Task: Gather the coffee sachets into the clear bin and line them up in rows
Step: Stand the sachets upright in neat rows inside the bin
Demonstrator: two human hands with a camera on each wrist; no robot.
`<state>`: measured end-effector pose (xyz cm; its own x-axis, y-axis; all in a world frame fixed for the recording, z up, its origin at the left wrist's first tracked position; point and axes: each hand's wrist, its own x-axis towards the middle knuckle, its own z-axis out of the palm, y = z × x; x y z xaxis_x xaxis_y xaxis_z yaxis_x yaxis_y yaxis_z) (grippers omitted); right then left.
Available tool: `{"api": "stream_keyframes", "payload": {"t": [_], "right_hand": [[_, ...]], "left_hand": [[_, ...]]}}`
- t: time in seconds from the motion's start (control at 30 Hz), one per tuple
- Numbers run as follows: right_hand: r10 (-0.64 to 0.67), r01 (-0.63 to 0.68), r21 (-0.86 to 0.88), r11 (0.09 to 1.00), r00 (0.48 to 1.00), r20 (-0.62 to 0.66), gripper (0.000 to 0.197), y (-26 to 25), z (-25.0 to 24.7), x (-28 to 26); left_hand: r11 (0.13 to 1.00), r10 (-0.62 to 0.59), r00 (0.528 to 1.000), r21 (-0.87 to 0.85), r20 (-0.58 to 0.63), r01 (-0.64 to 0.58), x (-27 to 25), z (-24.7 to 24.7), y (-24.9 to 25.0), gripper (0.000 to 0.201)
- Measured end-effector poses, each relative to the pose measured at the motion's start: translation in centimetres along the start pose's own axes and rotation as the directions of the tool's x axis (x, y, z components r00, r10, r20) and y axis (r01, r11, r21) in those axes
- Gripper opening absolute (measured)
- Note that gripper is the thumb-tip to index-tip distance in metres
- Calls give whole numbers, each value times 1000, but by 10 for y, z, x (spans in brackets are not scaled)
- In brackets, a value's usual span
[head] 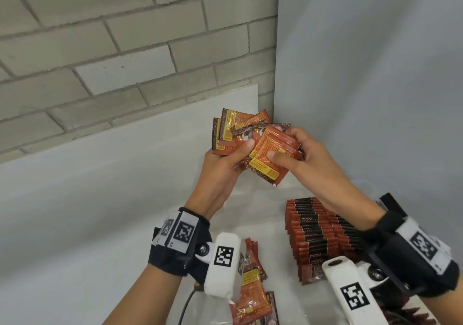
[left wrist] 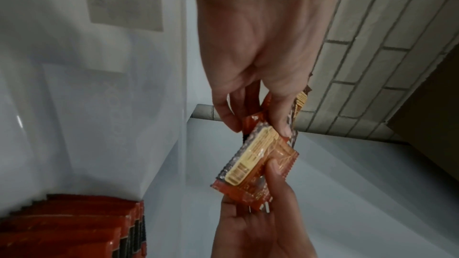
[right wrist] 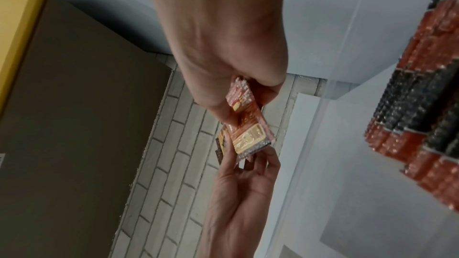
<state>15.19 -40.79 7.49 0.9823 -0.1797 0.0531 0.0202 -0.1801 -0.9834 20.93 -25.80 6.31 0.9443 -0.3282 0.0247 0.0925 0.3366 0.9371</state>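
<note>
Both hands are raised over the white table [head: 100, 199] and share a fanned bunch of red-and-yellow coffee sachets [head: 250, 136]. My left hand [head: 238, 154] grips the bunch from below, thumb on its front. My right hand [head: 284, 146] pinches the frontmost sachet [left wrist: 255, 168] between thumb and fingers. Neat upright rows of sachets [head: 313, 237] stand in the clear bin [left wrist: 182, 85] below my right forearm. In the right wrist view the rows [right wrist: 422, 105] show behind the bin's clear wall [right wrist: 320, 134].
Several loose sachets [head: 253, 279] lie on the table near my left wrist. A brick wall [head: 125, 49] runs behind the table and a grey panel [head: 375, 74] closes the right side. A brown cardboard box [right wrist: 74, 105] appears in the right wrist view.
</note>
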Motion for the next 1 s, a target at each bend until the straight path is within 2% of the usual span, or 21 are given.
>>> {"api": "stream_keyframes", "payload": {"t": [0.23,0.33,0.43,0.6,0.73,0.87,1.0], "right_hand": [[29,-29,8,1000,1000,11,39,-1,-2,1],[71,-71,-19,997,997,13,46,-1,-2,2],[84,-84,2,996,996,2,42,-1,-3,2],[158,-160,201,966,987,28,33,-5,-6,1],[168,-186,438,879,983,79,32,-7,-7,3],[165,-190,616,765,981,98,37,-9,-4,5],[161,-176,638,750,984,82,32,-10,-7,5]], "left_hand": [[1000,11,1000,28,24,-12,-4,2,1,26],[999,2,1000,54,-24,-1,-3,3,1,25],[999,10,998,44,-62,-8,-1,2,0,24],[999,21,996,-26,-82,-23,0,1,3,27],[996,70,993,61,-98,-64,0,2,0,41],[998,59,997,-12,-49,-59,-2,6,2,26],[999,24,999,-40,41,-22,-2,6,2,14]]}}
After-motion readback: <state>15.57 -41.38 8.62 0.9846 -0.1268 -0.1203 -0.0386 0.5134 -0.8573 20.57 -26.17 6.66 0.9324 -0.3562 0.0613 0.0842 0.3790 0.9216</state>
